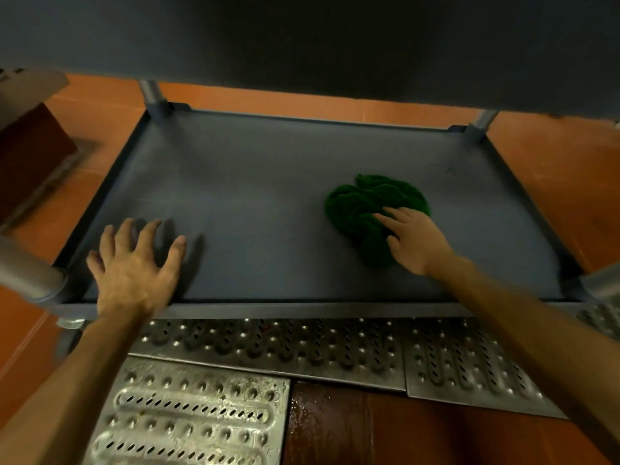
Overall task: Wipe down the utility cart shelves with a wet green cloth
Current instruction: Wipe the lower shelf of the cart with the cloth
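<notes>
Lower shelf point(268, 203): grey, flat, and lying under the upper shelf point(335, 38), which is hanging over its far half and shading it.
Edges: a low raised rim point(302, 308) is running round all four sides of the lower shelf.
Open room: bare surface is stretching across the lower shelf's middle and whole left half; a narrower bare strip is showing at its right side.
Green cloth point(365, 199): one, bunched in folds, lying on the right half of the lower shelf, apart from the rim on every side.
Right hand point(414, 241): reaching in over the lower shelf's near rim, palm down, fingers straight and lying on the cloth's near-right part; it is not clenching, only resting flat on the fabric.
Left hand point(132, 266): lying over the lower shelf's near-left corner, fingers spread wide and straight, grasping nothing; whether the palm is pressing the surface cannot be told.
Hands: two, well apart, both forearms bare.
Corner posts: four, one standing at each corner of the lower shelf; the far-left post point(152, 95) is showing most clearly.
Drain grates point(268, 347): three perforated metal panels plainly showing, lying on the floor just in front of the lower shelf's near rim.
Floor tiles point(553, 169): orange, showing to the left, right and beyond the lower shelf.
</notes>
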Tool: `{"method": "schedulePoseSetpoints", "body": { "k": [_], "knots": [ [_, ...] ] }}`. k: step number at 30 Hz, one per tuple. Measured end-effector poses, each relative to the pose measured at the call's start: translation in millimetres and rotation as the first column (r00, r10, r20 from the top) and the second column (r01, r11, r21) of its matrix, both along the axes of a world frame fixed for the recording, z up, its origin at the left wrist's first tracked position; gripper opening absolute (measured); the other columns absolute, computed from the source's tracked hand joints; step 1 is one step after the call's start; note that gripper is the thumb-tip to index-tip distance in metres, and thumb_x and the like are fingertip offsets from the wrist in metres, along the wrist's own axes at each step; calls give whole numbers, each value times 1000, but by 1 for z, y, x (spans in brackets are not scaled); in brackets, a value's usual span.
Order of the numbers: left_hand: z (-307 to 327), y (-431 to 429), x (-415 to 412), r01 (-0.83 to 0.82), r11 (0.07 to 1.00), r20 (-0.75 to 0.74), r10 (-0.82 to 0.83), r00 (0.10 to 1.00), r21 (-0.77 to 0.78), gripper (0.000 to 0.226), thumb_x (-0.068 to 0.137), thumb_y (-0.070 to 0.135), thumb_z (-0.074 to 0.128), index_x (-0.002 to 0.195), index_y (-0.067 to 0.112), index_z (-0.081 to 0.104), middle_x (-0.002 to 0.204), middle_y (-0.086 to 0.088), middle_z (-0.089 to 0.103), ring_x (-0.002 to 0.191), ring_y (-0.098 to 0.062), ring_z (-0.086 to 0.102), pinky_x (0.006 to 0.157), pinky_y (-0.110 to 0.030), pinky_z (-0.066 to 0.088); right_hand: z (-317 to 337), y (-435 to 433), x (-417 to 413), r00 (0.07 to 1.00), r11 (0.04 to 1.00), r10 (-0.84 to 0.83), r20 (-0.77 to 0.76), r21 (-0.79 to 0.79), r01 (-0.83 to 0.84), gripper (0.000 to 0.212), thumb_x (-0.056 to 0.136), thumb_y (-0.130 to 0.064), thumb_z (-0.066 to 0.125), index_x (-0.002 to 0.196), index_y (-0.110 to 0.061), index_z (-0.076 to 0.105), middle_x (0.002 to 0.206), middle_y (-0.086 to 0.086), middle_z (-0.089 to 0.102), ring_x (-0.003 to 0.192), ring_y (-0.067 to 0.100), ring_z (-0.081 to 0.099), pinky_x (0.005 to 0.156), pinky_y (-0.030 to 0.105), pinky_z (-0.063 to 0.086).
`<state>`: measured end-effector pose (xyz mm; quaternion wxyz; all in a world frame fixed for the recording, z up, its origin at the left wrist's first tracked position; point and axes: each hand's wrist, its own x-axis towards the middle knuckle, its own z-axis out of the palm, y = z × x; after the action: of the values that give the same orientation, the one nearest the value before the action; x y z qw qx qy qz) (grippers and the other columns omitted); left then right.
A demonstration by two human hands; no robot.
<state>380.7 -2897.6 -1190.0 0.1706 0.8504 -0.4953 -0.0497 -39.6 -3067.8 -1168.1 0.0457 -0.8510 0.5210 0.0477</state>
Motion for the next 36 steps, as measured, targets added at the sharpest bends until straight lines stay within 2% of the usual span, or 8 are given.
{"method": "schedulePoseSetpoints", "body": {
  "k": [7, 13, 15, 18, 21, 24, 30, 36],
  "knots": [
    [1, 3, -2, 39, 998, 29, -37, 999, -58, 78, 89, 74, 20, 148, 27, 38, 160, -13, 27, 151, -31, 13, 119, -60, 8, 4, 17, -115, 982, 985, -170, -83, -52, 166, 74, 81, -47, 25, 148, -19, 43, 151, 12, 43, 136, 33, 40, 115, 45, 28],
    [-11, -1, 9, -29, 999, 44, 31, 999, -34, 69, 93, 71, 26, 141, 25, 44, 153, -13, 37, 145, -36, 23, 117, -62, 17, 10, 51, -162, 868, 886, -462, -182, -142, 442, 73, 83, -52, 26, 150, -26, 37, 150, 14, 43, 138, 34, 34, 117, 48, 16],
    [-15, -2, 13, -48, 999, 112, 49, 993, -10, 71, 91, 76, 21, 137, 28, 45, 149, -12, 40, 141, -38, 29, 116, -62, 23, 16, 55, -171, 819, 848, -531, -219, -148, 510, 77, 80, -61, 24, 150, -29, 35, 143, 21, 44, 132, 40, 37, 111, 49, 23],
    [-25, -4, 13, -142, 990, 33, 142, 989, -3, 69, 88, 80, 28, 131, 28, 42, 142, -14, 44, 133, -43, 37, 111, -64, 32, 28, 54, -177, 792, 826, -560, -244, -85, 558, 82, 74, -67, 27, 148, -32, 35, 136, 22, 49, 125, 42, 42, 106, 49, 30],
    [-42, -5, 18, -142, 989, -43, 140, 989, -38, 79, 83, 87, 30, 132, 27, 42, 135, -12, 49, 129, -39, 42, 107, -63, 36, 30, 53, -168, 798, 804, -591, -114, -8, 594, 76, 70, -60, 39, 139, -28, 43, 122, 18, 59, 115, 40, 52, 102, 48, 36],
    [-14, 5, -10, -91, 991, 10, 93, 996, -103, 65, 93, 71, 39, 133, 21, 48, 137, -17, 50, 132, -38, 42, 112, -60, 28, 24, 55, -149, 765, 767, -641, 61, 95, 634, 57, 81, -47, 57, 132, -26, 46, 113, 14, 64, 109, 37, 56, 99, 46, 36],
    [4, 13, -23, -1, 988, 49, 9, 999, -154, 73, 92, 67, 30, 136, 13, 49, 140, -22, 49, 135, -39, 40, 116, -60, 18, 22, 71, -99, 841, 842, -522, 140, 244, 482, 38, 85, -25, 67, 118, -30, 49, 92, 4, 63, 87, 26, 56, 94, 39, 41],
    [3, 12, -23, -5, 990, 80, 16, 997, -139, 73, 93, 69, 27, 138, 15, 48, 141, -19, 51, 136, -36, 40, 115, -60, 21, 37, 80, -63, 884, 828, -393, 252, 515, 222, 52, 75, 4, 70, 107, -34, 54, 104, 2, 66, 95, 23, 65, 91, 44, 54]
  ]
}}
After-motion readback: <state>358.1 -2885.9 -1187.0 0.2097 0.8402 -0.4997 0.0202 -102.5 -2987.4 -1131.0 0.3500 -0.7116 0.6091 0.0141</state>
